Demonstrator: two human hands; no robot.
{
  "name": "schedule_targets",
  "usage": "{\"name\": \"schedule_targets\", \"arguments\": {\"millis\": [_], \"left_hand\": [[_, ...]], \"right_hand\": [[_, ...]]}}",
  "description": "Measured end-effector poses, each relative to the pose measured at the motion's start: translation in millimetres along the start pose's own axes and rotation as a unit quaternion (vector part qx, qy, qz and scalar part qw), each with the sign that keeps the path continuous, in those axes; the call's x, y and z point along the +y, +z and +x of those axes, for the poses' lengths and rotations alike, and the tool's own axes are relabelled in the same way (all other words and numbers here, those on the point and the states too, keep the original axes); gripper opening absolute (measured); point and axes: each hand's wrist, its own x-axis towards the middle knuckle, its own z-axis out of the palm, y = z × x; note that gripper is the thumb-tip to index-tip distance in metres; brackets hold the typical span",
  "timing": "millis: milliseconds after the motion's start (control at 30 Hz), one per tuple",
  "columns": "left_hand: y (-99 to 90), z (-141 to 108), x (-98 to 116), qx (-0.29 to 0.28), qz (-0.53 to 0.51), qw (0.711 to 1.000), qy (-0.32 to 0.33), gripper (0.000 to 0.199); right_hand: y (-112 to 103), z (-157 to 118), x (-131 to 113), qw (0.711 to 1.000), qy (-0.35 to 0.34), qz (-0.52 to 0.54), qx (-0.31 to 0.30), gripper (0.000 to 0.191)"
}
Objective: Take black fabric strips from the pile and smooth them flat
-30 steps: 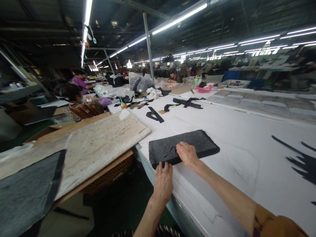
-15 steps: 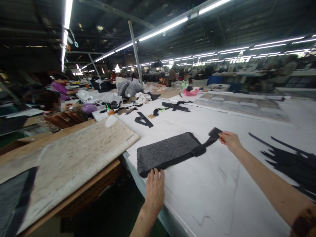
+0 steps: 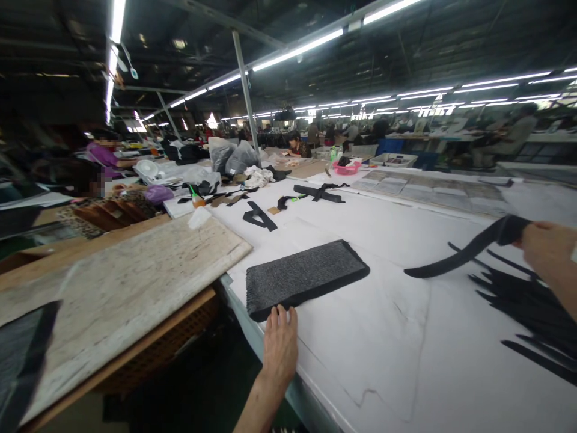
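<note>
A dark grey textured fabric panel [image 3: 304, 270] with a black band along its near edge lies flat on the white-covered table [image 3: 374, 355]. The fingertips of my left hand [image 3: 280, 343] rest on that black band near its left corner, fingers stretched out. At the far right, my right hand [image 3: 547, 249] is closed on one end of a black fabric strip [image 3: 464, 257]. The strip's other end hangs or trails leftward, apart from the panel. Beneath and beside my right hand lies a bunch of black strips [image 3: 532, 307]. The right hand's fingers are partly hidden.
To the left stands a worn pale board [image 3: 135, 294] with a dark fabric piece [image 3: 24, 355] on it. Black strip scraps [image 3: 260, 216], an orange-filled bottle [image 3: 197, 199] and a pink basket [image 3: 346, 167] lie farther back. A co-worker in purple [image 3: 101, 153] sits at left.
My right hand has moved right, drawing the black strip off the panel and over toward the bunch of strips. My left hand stays on the panel's edge. The view shifts slightly.
</note>
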Motion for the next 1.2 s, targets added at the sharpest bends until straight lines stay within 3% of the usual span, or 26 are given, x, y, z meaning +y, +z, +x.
{"name": "schedule_targets", "arguments": {"millis": [67, 167, 300, 400, 467, 567, 633, 700, 767, 867, 1033, 1200], "left_hand": [[0.1, 0, -1, 0.001, -0.013, 1.0, -0.003, 0.06], [0.0, -1, -5, 0.004, -0.051, 0.999, -0.003, 0.065], [-8.5, -6, -8, 0.059, -0.144, 0.988, -0.011, 0.059], [-24.5, -8, 2, 0.074, -0.313, 0.947, -0.02, 0.045], [-36.9, -6, 15, 0.023, -0.477, 0.877, -0.048, 0.035], [-51.2, -1, 37, -0.073, -0.689, 0.711, -0.119, 0.027], [-56.1, 4, 48, -0.102, -0.768, 0.613, -0.154, 0.033], [-57.9, 7, 56, -0.108, -0.81, 0.549, -0.175, 0.041], [-58.1, 10, 61, -0.104, -0.832, 0.511, -0.189, 0.044], [-56.4, 12, 67, -0.084, -0.844, 0.489, -0.202, 0.037], [-52.0, 14, 71, -0.059, -0.83, 0.503, -0.234, 0.033], [-51.0, 13, 72, -0.104, -0.849, 0.477, -0.199, 0.033]], "right_hand": [[11, -21, -6, 0.998, 0.031, -0.034, 0.037, 0.027], [39, -74, -22, 0.99, -0.033, -0.082, -0.108, 0.022], [74, -156, -49, 0.97, -0.12, -0.098, -0.188, 0.019], [89, -203, -69, 0.949, -0.185, -0.095, -0.238, 0.025], [96, -226, -80, 0.938, -0.194, -0.077, -0.275, 0.028], [104, -253, -90, 0.927, -0.196, -0.065, -0.314, 0.032], [108, -266, -92, 0.92, -0.213, -0.063, -0.323, 0.033], [111, -277, -91, 0.911, -0.245, -0.06, -0.327, 0.034], [114, -286, -89, 0.904, -0.275, -0.054, -0.324, 0.034], [116, -293, -86, 0.899, -0.298, -0.046, -0.317, 0.032], [117, -297, -82, 0.893, -0.332, -0.033, -0.304, 0.029], [119, -297, -76, 0.89, -0.347, -0.033, -0.294, 0.028]]}}
